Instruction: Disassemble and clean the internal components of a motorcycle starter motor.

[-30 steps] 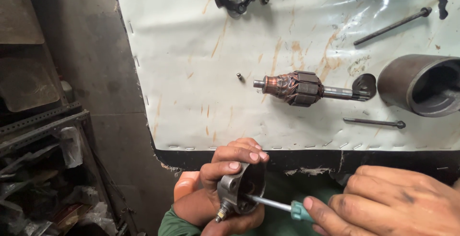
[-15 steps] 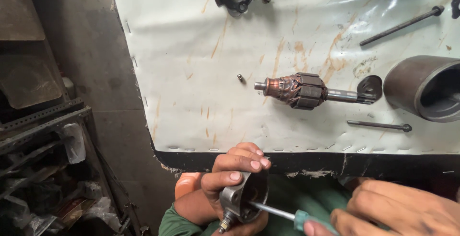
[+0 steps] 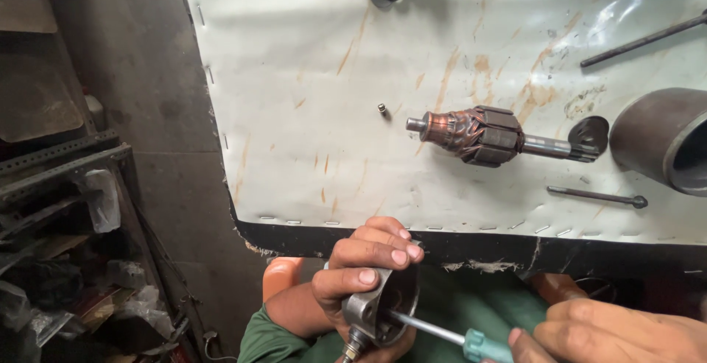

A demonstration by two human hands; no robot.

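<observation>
1. My left hand (image 3: 368, 275) grips the round metal end cap (image 3: 379, 308) below the workbench's (image 3: 294, 113) near edge.
2. My right hand (image 3: 611, 333) clasps the green-handled screwdriver (image 3: 456, 336), its shaft reaching into the cap.
3. The cap looks rigid, fairly heavy and probably greasy, so I judge the rim the safest hold.
4. An armature (image 3: 479, 136) lies mid-bench.

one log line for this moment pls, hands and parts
left hand grips round metal end cap | right hand holds green-handled screwdriver, tip inside cap | armature lies on white table
</observation>
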